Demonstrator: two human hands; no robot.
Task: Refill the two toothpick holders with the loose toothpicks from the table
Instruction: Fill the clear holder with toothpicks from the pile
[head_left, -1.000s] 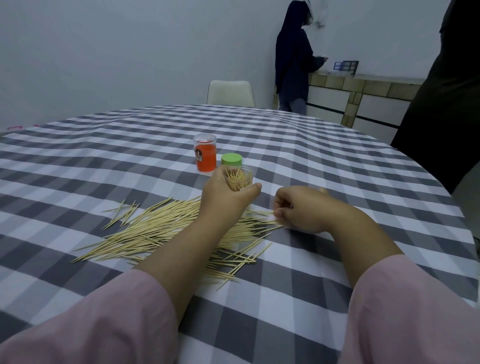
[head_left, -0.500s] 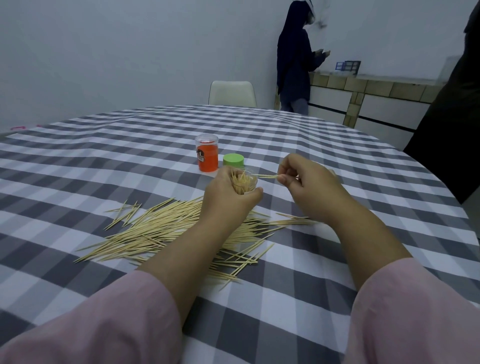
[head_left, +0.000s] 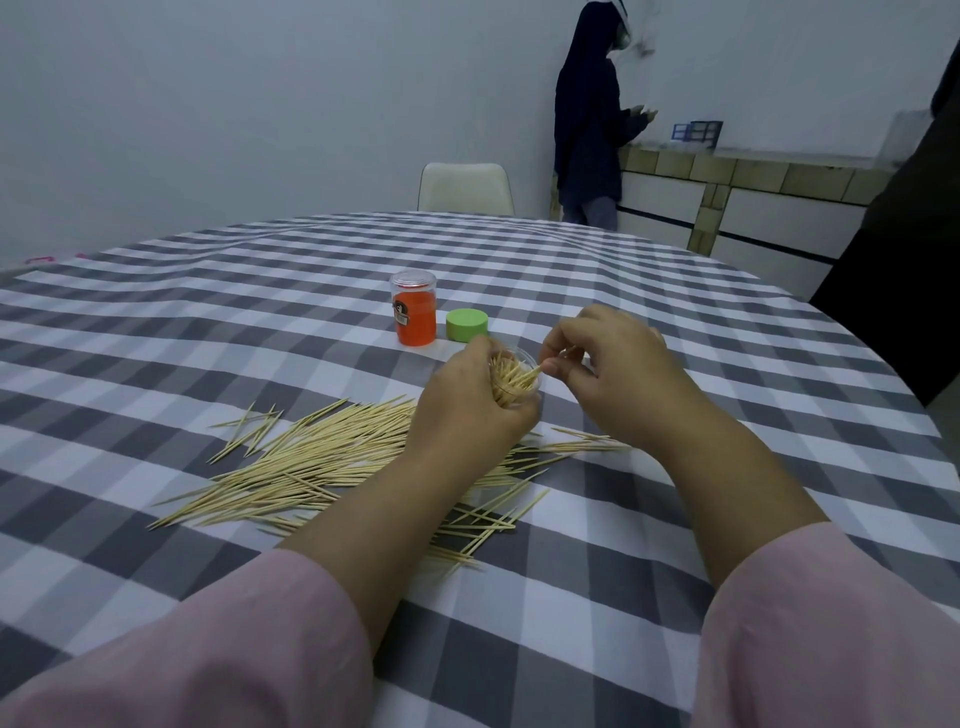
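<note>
Pile: the loose toothpicks (head_left: 332, 467) lie spread on the checked bench (head_left: 156, 332), most of them left of my arms, some under and between them. A large number is not yet collected.

Left hand: my left hand (head_left: 470, 410) is curled around the clear holder (head_left: 517, 382) and holds it just above the pile, tilted with the mouth toward the other hand. The holder already has many sticks inside.

Orange holder: the second holder (head_left: 414, 314) stands upright behind, with its clear cap on. I cannot tell how full it is.

Green lid: the lid (head_left: 467, 325) lies on the bench just beside the orange holder, apart from both hands.

Right hand: my right hand (head_left: 613, 364) pinches a few sticks (head_left: 563, 355) between thumb and fingers, and their tips are at the mouth of the clear holder.

Change: one second ago this hand was down on the bench, picking at the right edge of the pile; half a second ago it was lifted with sticks, near the holder. Now it has arrived at the mouth.

Meaning: I judge one more small portion is about to go in. The task is in an early to middle stage, because the pile is big.

Background: a person stands at a counter by the far wall, and a pale chair is behind the bench.
</note>
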